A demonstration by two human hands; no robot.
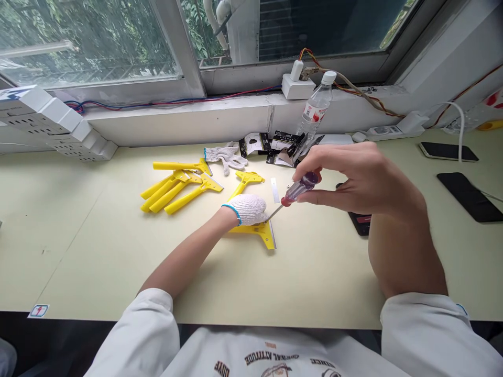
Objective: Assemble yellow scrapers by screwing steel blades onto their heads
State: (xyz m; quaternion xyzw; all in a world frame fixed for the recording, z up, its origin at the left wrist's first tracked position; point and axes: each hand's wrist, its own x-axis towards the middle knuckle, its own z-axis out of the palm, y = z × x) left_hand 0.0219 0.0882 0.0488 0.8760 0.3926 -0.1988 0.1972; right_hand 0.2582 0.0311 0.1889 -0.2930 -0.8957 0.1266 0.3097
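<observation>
My left hand (251,209), in a white knit glove with a blue cuff, presses a yellow scraper (261,234) down on the table; its fingers curl out of sight over the scraper's head. A metal blade edges the scraper's right side. Bare, my right hand (346,170) grips a screwdriver (301,188) with a clear purple-red handle between thumb and fingers. The screwdriver slants down left, its tip at the scraper head beside the glove. Just behind lies another yellow scraper (248,179), and a loose blade (274,190) rests right of it.
Several yellow scrapers (176,189) lie in a group at the left, near a spare glove (227,157). Black blade packets (285,144) and a water bottle (315,107) are by the sill. Phones (471,195) with cables lie at the right; white boxes (58,125) stand far left.
</observation>
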